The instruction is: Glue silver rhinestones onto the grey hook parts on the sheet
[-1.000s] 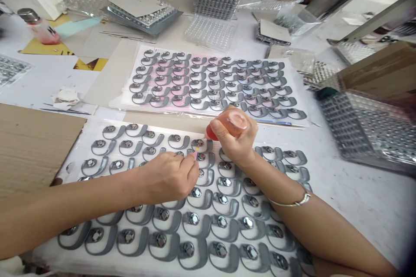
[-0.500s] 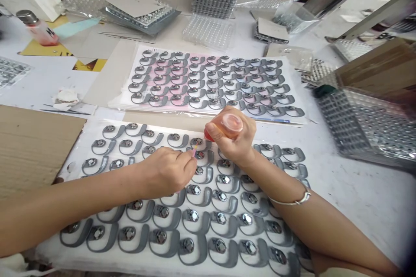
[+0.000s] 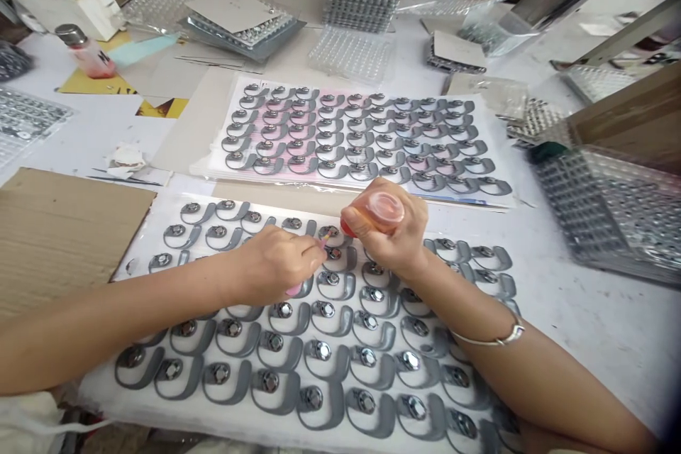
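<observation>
My left hand (image 3: pixel 279 262) is closed around a thin pink tool with a yellowish tip (image 3: pixel 325 238). Its tip reaches a round metal setting (image 3: pixel 330 232) on one of the grey curved bands, and a pink end of it shows below my fingers. Just to the right, my right hand (image 3: pixel 396 237) wraps around a small orange squeeze bottle (image 3: pixel 386 210), its base turned toward me and its red end pointing down to the left. Rows of similar grey bands (image 3: pixel 327 404) lie on a white sheet (image 3: pixel 218 418), many with shiny round tops. My forearms and hands hide some of them.
Behind my hands, a second white sheet (image 3: pixel 492 135) carries more grey bands. Cardboard (image 3: pixel 69 220) lies at the left. A pinkish bottle (image 3: pixel 88 53) stands back left. Clear trays (image 3: pixel 354 53) and a card-topped stack (image 3: pixel 362 0) are at the back; more trays (image 3: pixel 611 206) sit right.
The whole view has shifted, so things appear slightly farther right. Both hands keep their grips near the same setting; the pink tool's lower end now shows beneath my left hand.
</observation>
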The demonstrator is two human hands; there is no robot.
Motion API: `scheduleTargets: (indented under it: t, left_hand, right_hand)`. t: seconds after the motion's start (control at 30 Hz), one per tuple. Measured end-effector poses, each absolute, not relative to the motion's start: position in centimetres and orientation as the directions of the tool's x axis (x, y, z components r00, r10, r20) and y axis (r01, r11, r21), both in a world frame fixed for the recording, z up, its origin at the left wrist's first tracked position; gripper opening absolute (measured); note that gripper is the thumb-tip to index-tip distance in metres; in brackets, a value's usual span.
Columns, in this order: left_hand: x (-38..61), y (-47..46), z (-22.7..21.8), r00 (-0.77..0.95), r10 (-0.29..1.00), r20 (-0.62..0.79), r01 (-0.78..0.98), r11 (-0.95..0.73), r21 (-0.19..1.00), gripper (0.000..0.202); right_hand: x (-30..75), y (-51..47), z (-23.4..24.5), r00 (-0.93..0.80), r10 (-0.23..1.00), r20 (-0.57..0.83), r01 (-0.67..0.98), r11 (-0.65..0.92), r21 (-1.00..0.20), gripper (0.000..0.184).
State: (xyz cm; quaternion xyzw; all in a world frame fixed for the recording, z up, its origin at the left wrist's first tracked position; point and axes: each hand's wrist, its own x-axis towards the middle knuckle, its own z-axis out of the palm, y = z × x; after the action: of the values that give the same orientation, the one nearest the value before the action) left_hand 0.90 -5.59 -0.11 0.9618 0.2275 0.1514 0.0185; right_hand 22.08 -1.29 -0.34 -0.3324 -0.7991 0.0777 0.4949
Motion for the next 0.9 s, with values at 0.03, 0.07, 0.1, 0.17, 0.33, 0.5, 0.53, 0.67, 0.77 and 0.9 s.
scheduleTargets:
  t: [0.03,0.07,0.1,0.17,0.33,0.5,0.53,0.67,0.77,0.9]
  left_hand:
    - [0.9,-5.5,-0.1,0.845,0.454,0.283,0.439,-0.891,0.118,0.027]
    - [0.8,-5.4,-0.1,0.837,0.466,0.287,0.446,-0.885,0.134,0.026]
    - [0.8,-5.4,-0.1,0.829,0.476,0.294,0.451,-0.88,0.151,0.025]
    - [0.7,-5.2,0.0,0.812,0.494,0.309,0.455,-0.869,0.195,0.023]
    - [0.6,-4.7,0.2,0.76,0.525,0.383,0.413,-0.845,0.339,0.018]
    - [0.6,-4.4,0.5,0.723,0.525,0.449,0.366,-0.842,0.397,0.015]
    - [0.6,-4.4,0.5,0.722,0.528,0.447,0.365,-0.839,0.403,0.016]
    - [0.6,-4.4,0.5,0.722,0.539,0.433,0.371,-0.83,0.416,0.016]
    - [0.5,-4.4,0.5,0.724,0.545,0.423,0.376,-0.825,0.421,0.016]
    - [0.5,-4.3,0.5,0.723,0.555,0.411,0.374,-0.815,0.443,0.017]
  right_hand:
    - [22.1,-1.3,-0.3,-0.292,0.611,0.736,0.455,0.765,-0.455,0.017]
    - [22.0,-1.3,-0.3,-0.293,0.614,0.733,0.455,0.764,-0.458,0.017]
    - [22.0,-1.4,-0.3,-0.292,0.615,0.733,0.453,0.764,-0.46,0.017]
    - [22.0,-1.3,-0.3,-0.289,0.607,0.74,0.445,0.77,-0.457,0.017]
    - [21.9,-1.3,-0.3,-0.282,0.576,0.768,0.439,0.789,-0.431,0.018]
    - [21.8,-1.3,-0.1,-0.278,0.581,0.765,0.456,0.78,-0.427,0.02]
    - [21.8,-1.3,-0.1,-0.277,0.579,0.766,0.458,0.781,-0.425,0.02]
    - [21.9,-1.3,0.0,-0.277,0.585,0.762,0.468,0.775,-0.425,0.022]
    - [21.9,-1.4,0.0,-0.281,0.59,0.757,0.474,0.771,-0.425,0.022]
    - [21.8,-1.3,0.0,-0.285,0.584,0.76,0.48,0.773,-0.415,0.022]
